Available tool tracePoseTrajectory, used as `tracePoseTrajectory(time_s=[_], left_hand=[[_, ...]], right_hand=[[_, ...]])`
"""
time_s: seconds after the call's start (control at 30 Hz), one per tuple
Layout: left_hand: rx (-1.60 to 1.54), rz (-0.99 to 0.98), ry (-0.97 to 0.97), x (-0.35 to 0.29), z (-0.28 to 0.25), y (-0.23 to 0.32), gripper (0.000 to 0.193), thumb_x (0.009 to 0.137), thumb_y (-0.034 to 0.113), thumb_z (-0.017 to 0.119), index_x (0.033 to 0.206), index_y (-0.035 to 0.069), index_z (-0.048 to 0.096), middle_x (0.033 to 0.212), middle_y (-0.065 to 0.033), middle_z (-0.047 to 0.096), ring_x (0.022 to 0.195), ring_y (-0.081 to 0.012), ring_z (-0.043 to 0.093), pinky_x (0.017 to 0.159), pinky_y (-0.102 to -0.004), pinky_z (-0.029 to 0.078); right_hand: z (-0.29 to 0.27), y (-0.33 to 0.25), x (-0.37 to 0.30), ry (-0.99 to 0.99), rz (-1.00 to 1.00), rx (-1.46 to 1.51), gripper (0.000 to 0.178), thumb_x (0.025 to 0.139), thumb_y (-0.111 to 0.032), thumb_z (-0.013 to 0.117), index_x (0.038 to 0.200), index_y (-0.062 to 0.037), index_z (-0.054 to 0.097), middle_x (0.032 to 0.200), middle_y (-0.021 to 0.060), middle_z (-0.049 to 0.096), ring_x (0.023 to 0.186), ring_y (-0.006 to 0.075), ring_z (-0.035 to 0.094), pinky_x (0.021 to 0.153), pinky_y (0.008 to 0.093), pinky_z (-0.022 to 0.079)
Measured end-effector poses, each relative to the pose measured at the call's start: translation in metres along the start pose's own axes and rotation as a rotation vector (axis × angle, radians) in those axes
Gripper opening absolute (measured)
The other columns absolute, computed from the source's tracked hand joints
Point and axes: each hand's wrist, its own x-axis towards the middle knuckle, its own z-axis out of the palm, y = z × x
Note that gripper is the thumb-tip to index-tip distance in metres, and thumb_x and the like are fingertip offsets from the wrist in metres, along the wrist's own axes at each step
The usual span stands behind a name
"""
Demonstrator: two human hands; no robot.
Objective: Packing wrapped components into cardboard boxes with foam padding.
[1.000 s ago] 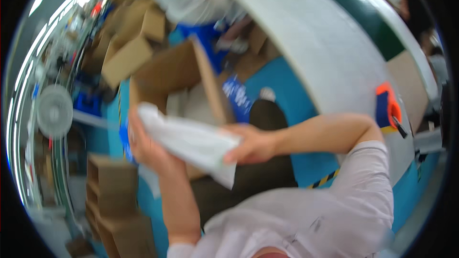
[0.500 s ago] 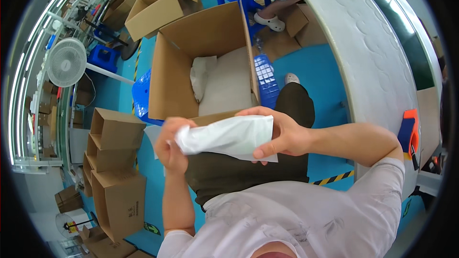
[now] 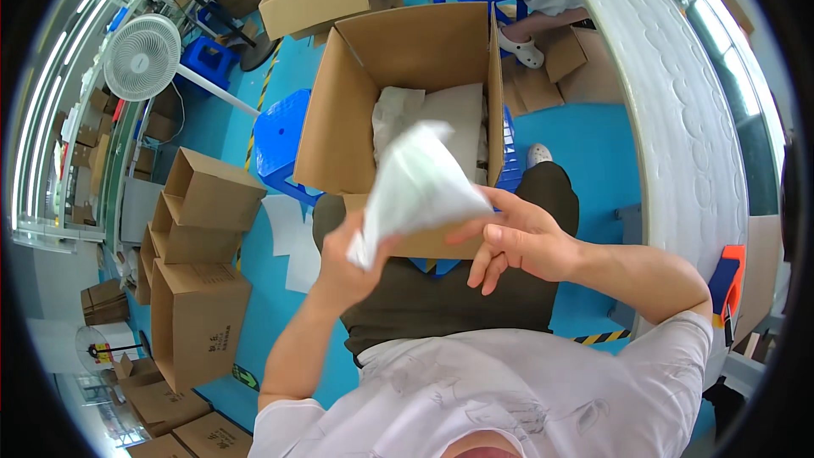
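A white paper-wrapped package [image 3: 420, 182], blurred by motion, is tilted up above the near side of a large open cardboard box [image 3: 339, 110]. My left hand [image 3: 346, 263] is closed on its lower left end. My right hand [image 3: 534, 242] is at its lower right corner with fingers apart; whether the fingertips touch the paper I cannot tell. Inside the box lie a crumpled white wrapped bundle [image 3: 393, 110] and a flatter white layer [image 3: 458, 114], partly hidden behind the package. What the paper encloses does not show.
Blue stools [image 3: 280, 131] stand around the box. Open cartons [image 3: 203, 314] are stacked at left, near white sheets [image 3: 292, 237] on the floor. A padded white table [image 3: 670, 119] runs along the right, with an orange and blue tool [image 3: 727, 280]. Another person's shoe [image 3: 521, 49] shows beyond.
The package has swung from lying level between both hands to tilted upward over the box. My right hand has loosened its grasp; my left still holds on. The view has shifted.
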Motion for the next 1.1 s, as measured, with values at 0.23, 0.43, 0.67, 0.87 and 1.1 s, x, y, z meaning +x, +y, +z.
tracePoseTrajectory(time_s=[0.23,0.43,0.67,0.87,1.1], left_hand=[[0.386,-0.139,-0.02,0.115,0.018,-0.049,0.038,0.097,0.031,0.07,0.111,-0.003,0.062,0.081,-0.0229,0.068,0.071,-0.0349,0.067,0.067,-0.0438,0.052],[0.848,-0.147,-0.398,0.176,-0.002,-0.026,0.048,0.09,0.042,0.074,0.085,-0.006,0.072,0.08,-0.0263,0.07,0.079,-0.042,0.068,0.078,-0.0469,0.054],[0.34,-0.407,-0.607,0.206,-0.029,0.018,0.034,0.087,0.03,0.072,0.08,-0.003,0.066,0.068,-0.0109,0.066,0.051,-0.0184,0.065,0.043,-0.0318,0.045],[0.246,-0.457,-0.351,0.196,-0.038,0.001,0.025,0.09,0.015,0.055,0.092,-0.005,0.069,0.074,-0.0175,0.07,0.058,-0.0246,0.067,0.049,-0.0407,0.049],[-0.482,-0.501,0.055,0.173,-0.021,-0.031,0.039,0.097,0.027,0.05,0.085,-0.006,0.066,0.064,-0.015,0.065,0.047,-0.0219,0.061,0.04,-0.0378,0.042]], right_hand=[[-0.01,0.026,-0.001,-0.14,0.126,-0.537,0.049,0.1,-0.009,0.064,0.144,-0.0005,0.048,0.116,0.0137,0.069,0.086,0.0161,0.071,0.073,0.0304,0.061],[0.011,0.013,0.014,0.107,-0.528,-1.421,0.05,0.09,-0.005,0.07,0.136,0.0037,0.053,0.106,0.0171,0.065,0.084,0.0236,0.068,0.074,0.0328,0.058],[0.028,-0.013,0.146,0.462,-0.162,-2.341,0.05,0.089,-0.034,0.073,0.109,0.0119,0.067,0.126,0.0274,0.061,0.102,0.0365,0.064,0.086,0.0403,0.056],[0.013,-0.041,0.216,0.573,-0.083,-2.044,0.041,0.086,-0.039,0.075,0.099,-0.0007,0.07,0.106,0.019,0.07,0.098,0.0358,0.069,0.086,0.0446,0.056],[-0.01,-0.069,0.242,0.357,0.077,-2.062,0.042,0.085,-0.045,0.07,0.092,-0.0037,0.075,0.095,0.0225,0.072,0.086,0.0385,0.071,0.08,0.0458,0.057]])
